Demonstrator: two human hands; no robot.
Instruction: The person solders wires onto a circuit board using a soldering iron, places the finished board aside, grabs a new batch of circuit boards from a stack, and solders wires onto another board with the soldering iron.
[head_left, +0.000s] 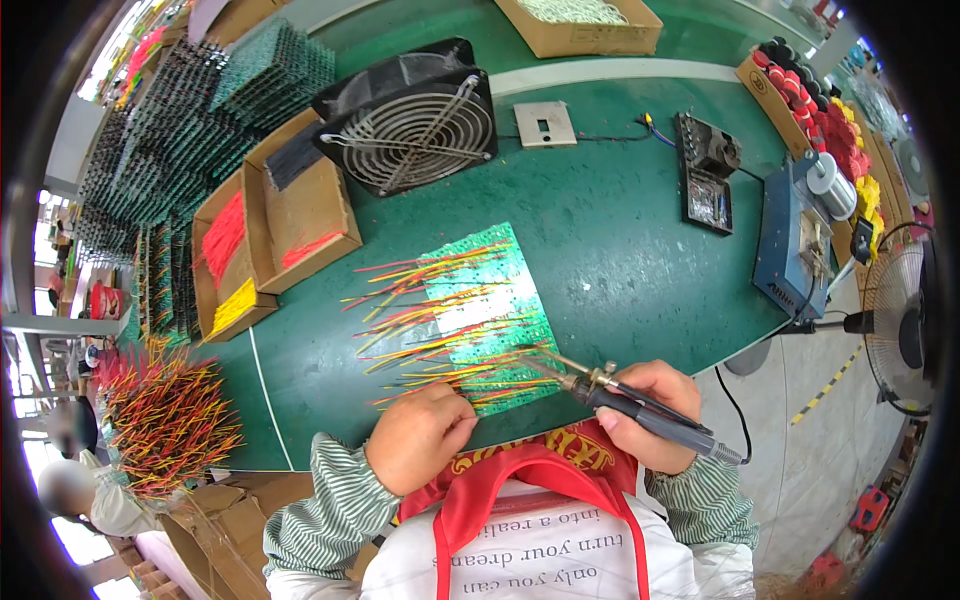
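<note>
A green circuit board panel (525, 290) lies on the green table in front of me. Rows of red and yellow wires (400, 322) stick out from it to the left. My right hand (655, 415) grips a soldering iron (640, 405) with a thin metal tube along its shaft. The iron's tip points left, at the lower part of the panel. My left hand (420, 435) is closed beside the panel's near left corner, close to the lowest wires. Whatever its fingers pinch is hidden.
A black fan (405, 130) stands at the back, beside cardboard boxes (300, 205) of cut wires. A wire-laden stack (170, 425) sits at left. To the right are a black tool tray (705, 175), a blue soldering station (795, 240) and a floor fan (900, 320).
</note>
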